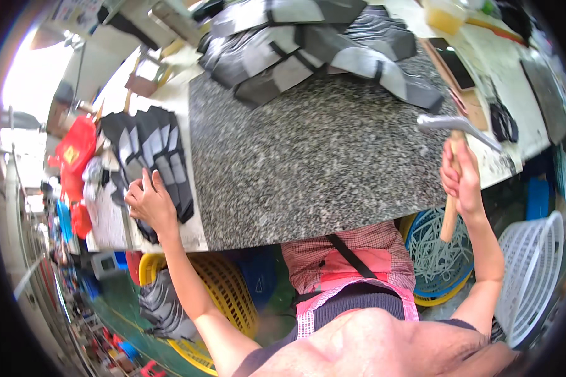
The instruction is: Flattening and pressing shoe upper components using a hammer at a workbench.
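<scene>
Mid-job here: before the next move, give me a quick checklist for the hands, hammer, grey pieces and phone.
1. Hammer gripped by its handle: ok, in the right hand.
2. Left hand apart from the hammer: ok, at the opposite side of the stone slab.
3. Left hand gripping a piece from the left stack: cannot tell.
4. Large grey pile squared up: not ok, pieces fan at different angles.
5. Phone off the slab: ok, to its right.

Right fingers [449, 172] grip hammer [448, 220]; left fingers [146, 182] at gray-black pieces [161, 149]
</scene>
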Available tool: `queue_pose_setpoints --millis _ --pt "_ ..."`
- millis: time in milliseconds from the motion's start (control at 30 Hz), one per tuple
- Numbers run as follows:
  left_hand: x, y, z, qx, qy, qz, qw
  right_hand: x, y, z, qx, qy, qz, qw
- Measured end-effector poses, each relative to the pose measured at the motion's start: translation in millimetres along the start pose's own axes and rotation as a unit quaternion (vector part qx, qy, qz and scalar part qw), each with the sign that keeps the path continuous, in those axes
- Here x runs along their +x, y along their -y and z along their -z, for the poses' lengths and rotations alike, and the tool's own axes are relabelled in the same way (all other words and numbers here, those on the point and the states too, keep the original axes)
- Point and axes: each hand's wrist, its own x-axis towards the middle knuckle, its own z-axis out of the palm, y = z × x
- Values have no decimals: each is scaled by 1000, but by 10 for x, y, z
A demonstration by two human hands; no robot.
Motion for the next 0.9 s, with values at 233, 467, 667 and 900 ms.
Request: queue_pose_setpoints --millis 233,467,667,900 --pt "371 -2238 1022 -523 -21 -346 779 199 178 -135 -74 -18 48 996" --pt "564 -3747 1224 -465 -38 -473 748 23 -34 -127 -98 -4 68 993" --pt "295 -3463 1794 -372 -70 -612 695 -178 -253 64 15 -71 191 979" --pt "-386 -2380 2204 -490 390 -519 582 -387 -378 187 38 -76 306 948"
